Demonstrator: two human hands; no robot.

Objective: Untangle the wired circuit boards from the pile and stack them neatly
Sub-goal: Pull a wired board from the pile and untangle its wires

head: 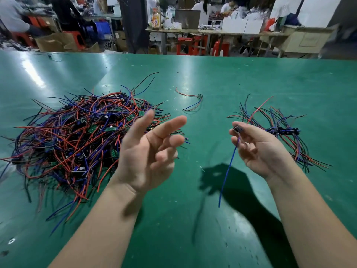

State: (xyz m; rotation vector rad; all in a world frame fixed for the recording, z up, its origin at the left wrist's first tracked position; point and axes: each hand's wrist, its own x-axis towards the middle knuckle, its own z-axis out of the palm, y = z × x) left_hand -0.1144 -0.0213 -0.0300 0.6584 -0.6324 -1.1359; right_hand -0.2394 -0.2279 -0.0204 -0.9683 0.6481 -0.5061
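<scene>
A big tangled pile of red, blue and black wires with small green circuit boards lies on the left of the green table. My left hand hovers palm-up at the pile's right edge, fingers relaxed and holding nothing. My right hand pinches one small dark circuit board above the table; a blue wire hangs down from it and a red wire rises behind. A neat stack of boards, wires fanned out, lies just right of that hand.
One loose board with red and blue wires lies alone at the table's middle back. Beyond the far edge stand red stools, cardboard boxes, workbenches and seated people.
</scene>
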